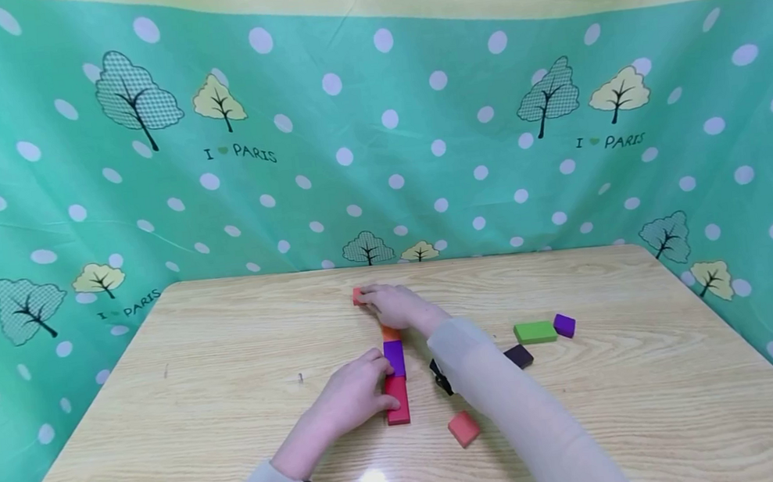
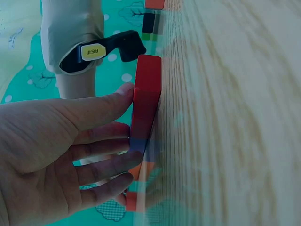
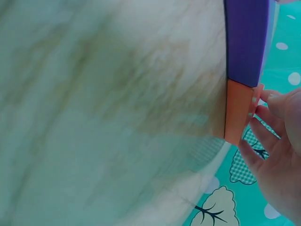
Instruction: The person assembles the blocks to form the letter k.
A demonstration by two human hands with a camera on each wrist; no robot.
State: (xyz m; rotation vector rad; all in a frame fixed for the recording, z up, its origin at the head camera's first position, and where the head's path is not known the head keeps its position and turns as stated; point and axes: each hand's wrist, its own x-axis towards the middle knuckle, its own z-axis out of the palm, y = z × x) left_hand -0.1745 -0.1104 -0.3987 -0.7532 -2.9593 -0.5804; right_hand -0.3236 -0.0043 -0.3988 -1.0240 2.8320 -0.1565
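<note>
A row of blocks runs away from me on the table: a long red block, a purple block and an orange block. My left hand rests along the row's left side. Its thumb touches the red block and its loosely extended fingers lie by the purple one. Beyond the row, my right hand holds a small coral-red block at its fingertips; in the right wrist view that block shows partly, behind the orange one.
To the right lie a green block, a small purple block and a black block, partly behind the right sleeve. A coral-red block sits nearer me. A patterned curtain hangs behind the wooden table.
</note>
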